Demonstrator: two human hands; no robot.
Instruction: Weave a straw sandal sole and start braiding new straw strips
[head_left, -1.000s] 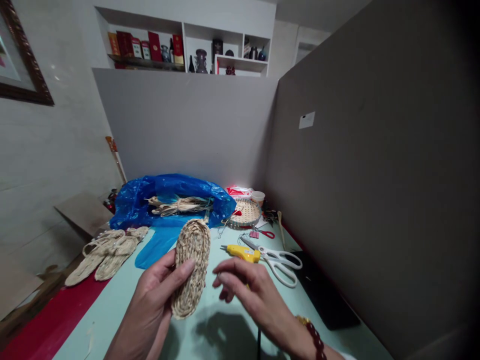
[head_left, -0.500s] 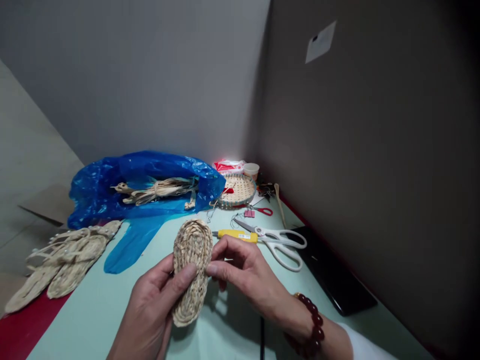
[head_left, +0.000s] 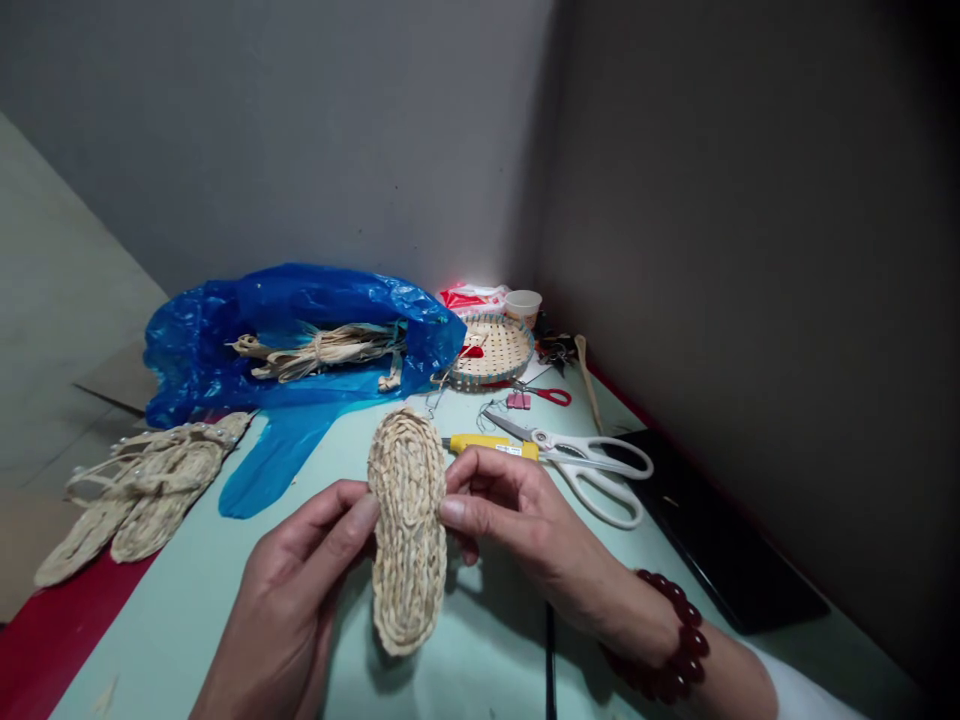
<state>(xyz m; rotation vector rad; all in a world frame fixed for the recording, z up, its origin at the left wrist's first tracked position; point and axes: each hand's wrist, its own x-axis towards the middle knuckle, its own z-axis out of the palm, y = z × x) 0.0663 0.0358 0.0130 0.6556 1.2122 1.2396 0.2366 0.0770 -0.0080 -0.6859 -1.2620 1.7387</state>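
A woven straw sole (head_left: 409,530), oval and pale tan, is held upright above the light green table (head_left: 187,620). My left hand (head_left: 300,590) grips its left edge with thumb in front and fingers behind. From the other side my right hand (head_left: 510,515) pinches the sole's right edge; a dark red bead bracelet (head_left: 671,640) circles that wrist. Both hands are closed on the sole.
Behind the sole lie a yellow tool (head_left: 491,445) and white scissors (head_left: 592,470). A blue plastic bag (head_left: 300,335) holds straw bundles. A pair of straw sandals (head_left: 139,490) lies at left, a round woven tray (head_left: 495,350) at the back. Grey partitions close the back and right.
My right hand came in and pinched the sole's right edge. The sole turned more upright between both hands. The camera tilted down, so the shelves left the view.
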